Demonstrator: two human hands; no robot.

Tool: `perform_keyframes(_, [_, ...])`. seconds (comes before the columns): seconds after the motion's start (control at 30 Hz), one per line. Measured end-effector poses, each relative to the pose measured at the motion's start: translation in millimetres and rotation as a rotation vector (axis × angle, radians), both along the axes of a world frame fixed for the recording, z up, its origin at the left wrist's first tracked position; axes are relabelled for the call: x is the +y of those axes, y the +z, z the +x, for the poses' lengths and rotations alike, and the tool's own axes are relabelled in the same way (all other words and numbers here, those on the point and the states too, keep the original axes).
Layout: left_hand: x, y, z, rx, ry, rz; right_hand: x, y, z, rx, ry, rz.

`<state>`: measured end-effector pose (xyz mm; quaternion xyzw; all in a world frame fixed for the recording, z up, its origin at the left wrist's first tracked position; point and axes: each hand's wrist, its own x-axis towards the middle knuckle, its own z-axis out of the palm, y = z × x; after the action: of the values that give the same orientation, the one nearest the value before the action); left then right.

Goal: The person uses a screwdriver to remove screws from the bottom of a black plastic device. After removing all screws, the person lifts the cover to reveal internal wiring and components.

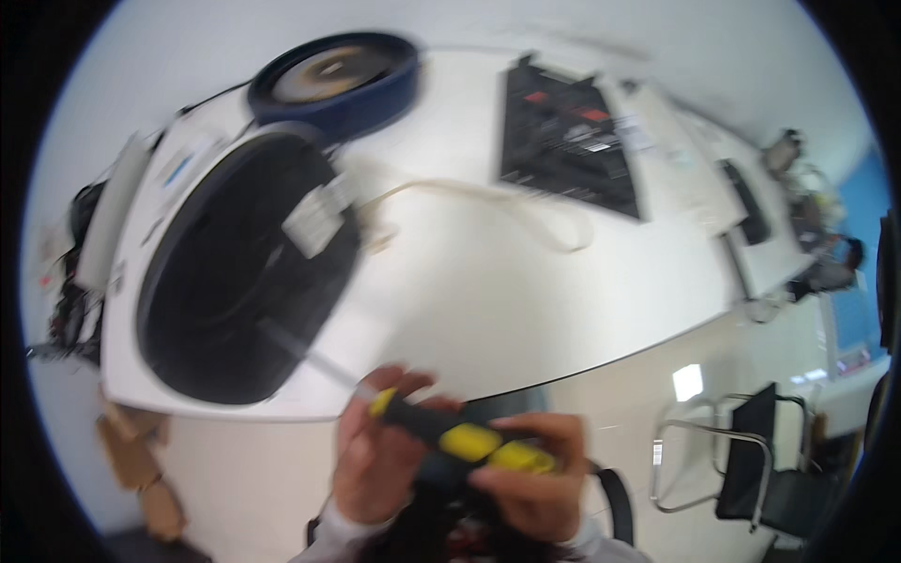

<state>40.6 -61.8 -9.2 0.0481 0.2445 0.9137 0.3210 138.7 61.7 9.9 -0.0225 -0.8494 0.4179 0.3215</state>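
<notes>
Here's my left hand (375,464) wrapped round the front of the yellow-and-black screwdriver (434,430), my right hand (537,483) pinching its rear, off the near right of the black shell (202,281). I'd guide the shaft (330,368) left-handed, turning lightly with the right.

I see tool (422,419) black with yellow patches; counter (469,300) white; round base (352,119) dark blue; oval shell (216,310) black inside; tray (554,155) black, red bits; cord (450,186) cream.
</notes>
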Motion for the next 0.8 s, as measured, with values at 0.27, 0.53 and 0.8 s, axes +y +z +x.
perform_keyframes(0.27, [15.1,2.6,16.0,0.159,0.047,0.001,7.0,29.2,-6.4,0.033,0.179,-0.176])
perform_keyframes(0.53, [3.7,1.4,9.1,0.225,-0.071,-0.064,-7.2,5.9,7.2,-0.227,-0.01,-0.184])
perform_keyframes(0.8, [11.3,-4.1,16.2,0.151,0.039,0.063,0.2,13.9,3.0,-0.028,0.147,-0.045])
